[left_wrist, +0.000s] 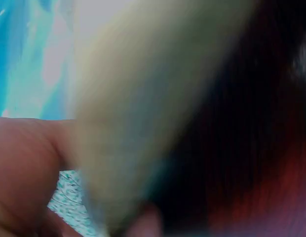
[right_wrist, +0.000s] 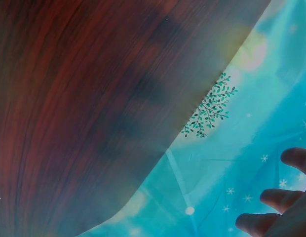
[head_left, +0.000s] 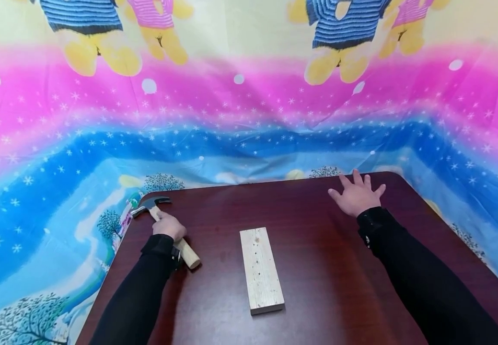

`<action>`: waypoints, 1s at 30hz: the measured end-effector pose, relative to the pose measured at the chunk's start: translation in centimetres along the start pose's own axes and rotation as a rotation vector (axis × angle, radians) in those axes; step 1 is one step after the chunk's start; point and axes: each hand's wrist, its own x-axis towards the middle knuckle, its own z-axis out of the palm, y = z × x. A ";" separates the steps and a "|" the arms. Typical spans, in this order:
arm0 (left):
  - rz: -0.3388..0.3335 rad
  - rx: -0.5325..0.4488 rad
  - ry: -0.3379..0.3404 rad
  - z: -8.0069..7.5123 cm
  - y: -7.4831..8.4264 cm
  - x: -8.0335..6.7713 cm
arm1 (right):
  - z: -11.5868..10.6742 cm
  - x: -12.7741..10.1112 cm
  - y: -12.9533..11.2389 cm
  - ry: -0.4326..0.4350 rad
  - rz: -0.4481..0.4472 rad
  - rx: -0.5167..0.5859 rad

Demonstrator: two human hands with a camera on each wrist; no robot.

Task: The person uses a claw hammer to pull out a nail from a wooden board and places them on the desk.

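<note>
dark red-brown table [head_left: 318,268]; pale plank [head_left: 260,270]; black sleeves [head_left: 425,282]

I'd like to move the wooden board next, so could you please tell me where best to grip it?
Grip the wooden board across its narrow width near the middle, coming from above. It lies flat on the table, long edges free on both sides.

A makeshift home workbench is suggested: a dark wood table [head_left: 318,268] is backed w/ a cartoon-print bedsheet [head_left: 249,110] hung beyond the hammer [head_left: 162,223] & plank [head_left: 260,270].
</note>
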 end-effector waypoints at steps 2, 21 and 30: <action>-0.021 -0.044 0.000 0.0 -0.3 0.1 | 0.0 -0.1 0.1 0.001 0.001 0.002; -0.150 -0.837 0.233 0.4 2.5 -1.2 | -0.8 -1.1 -0.1 0.026 -0.003 0.018; 0.066 -0.995 0.301 -2.1 5.7 -3.3 | -1.0 -1.5 -1.6 0.087 -0.053 -0.002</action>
